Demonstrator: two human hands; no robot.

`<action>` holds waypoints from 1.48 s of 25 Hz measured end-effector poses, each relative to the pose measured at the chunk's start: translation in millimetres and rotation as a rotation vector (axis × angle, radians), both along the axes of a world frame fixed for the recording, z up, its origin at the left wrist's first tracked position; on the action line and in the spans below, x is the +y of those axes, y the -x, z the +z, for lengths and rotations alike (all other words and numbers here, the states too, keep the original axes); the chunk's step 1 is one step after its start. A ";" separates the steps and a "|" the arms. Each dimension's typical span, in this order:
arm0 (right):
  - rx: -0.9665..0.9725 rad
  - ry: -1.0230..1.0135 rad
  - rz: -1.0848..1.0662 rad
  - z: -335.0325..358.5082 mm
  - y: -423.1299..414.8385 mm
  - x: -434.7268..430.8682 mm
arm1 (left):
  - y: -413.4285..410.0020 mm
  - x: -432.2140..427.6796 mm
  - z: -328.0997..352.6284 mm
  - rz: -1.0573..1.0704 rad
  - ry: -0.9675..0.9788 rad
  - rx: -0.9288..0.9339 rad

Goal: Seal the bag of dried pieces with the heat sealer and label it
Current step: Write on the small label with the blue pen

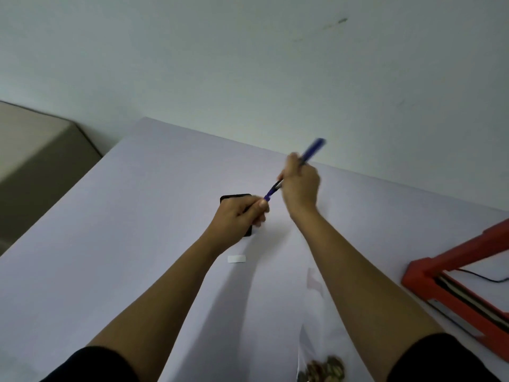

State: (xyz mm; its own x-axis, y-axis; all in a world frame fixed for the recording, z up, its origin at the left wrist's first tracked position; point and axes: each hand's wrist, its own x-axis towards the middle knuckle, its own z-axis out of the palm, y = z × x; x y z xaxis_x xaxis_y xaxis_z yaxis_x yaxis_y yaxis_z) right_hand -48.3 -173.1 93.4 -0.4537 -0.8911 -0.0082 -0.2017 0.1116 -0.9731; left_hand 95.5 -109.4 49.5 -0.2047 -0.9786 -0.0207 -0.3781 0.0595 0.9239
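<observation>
My right hand (300, 186) grips the barrel of a blue pen (312, 150), raised above the table. My left hand (239, 212) pinches the pen's blue cap (268, 194) at the tip end; cap and barrel look slightly apart, though motion blur hides the join. A small white label (236, 259) lies on the table below my left wrist. The clear bag (314, 337) with brown dried pieces (325, 370) lies near the bottom edge, partly under my right forearm. The red heat sealer (451, 274) stands at the right with its arm raised.
A black flat object (237, 197), like a phone, lies under my left hand. The white table (137, 216) meets a pale wall at the back. A black cord (484, 277) runs by the sealer. A beige surface (35, 161) sits off the table's left.
</observation>
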 end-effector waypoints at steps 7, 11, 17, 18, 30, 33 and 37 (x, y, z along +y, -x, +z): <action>-0.011 -0.004 0.115 1.6 33.9 -4.2 | -53.9 66.2 -83.7 0.328 -0.181 -0.133; -0.177 -0.042 0.211 -46.2 12.2 33.3 | -86.7 66.5 -97.2 0.595 -0.213 -0.314; -0.205 0.034 0.298 -84.0 -5.8 67.2 | -114.9 76.4 -130.4 0.434 -0.212 -0.722; -0.182 0.023 0.297 -86.9 -6.3 69.1 | -113.1 77.0 -132.5 0.409 -0.214 -0.742; -0.121 -0.090 0.297 -102.3 -15.0 82.1 | -110.4 76.2 -136.8 0.371 -0.274 -0.691; -0.100 -0.089 0.290 -104.9 -12.3 81.6 | -101.9 82.8 -119.9 0.541 -0.082 -0.615; -0.022 -0.076 0.265 -110.0 -11.1 82.9 | -82.8 80.1 -125.2 0.184 0.282 -0.529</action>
State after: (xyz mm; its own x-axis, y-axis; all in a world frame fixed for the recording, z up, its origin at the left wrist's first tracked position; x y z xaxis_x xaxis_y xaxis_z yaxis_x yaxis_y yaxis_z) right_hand -37.2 -90.2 -16.6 -0.2035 -0.9752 -0.0869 -0.2121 0.1305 -0.9685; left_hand 178.3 -29.2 -75.7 -0.0647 -0.9794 0.1914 -0.8070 0.1641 0.5672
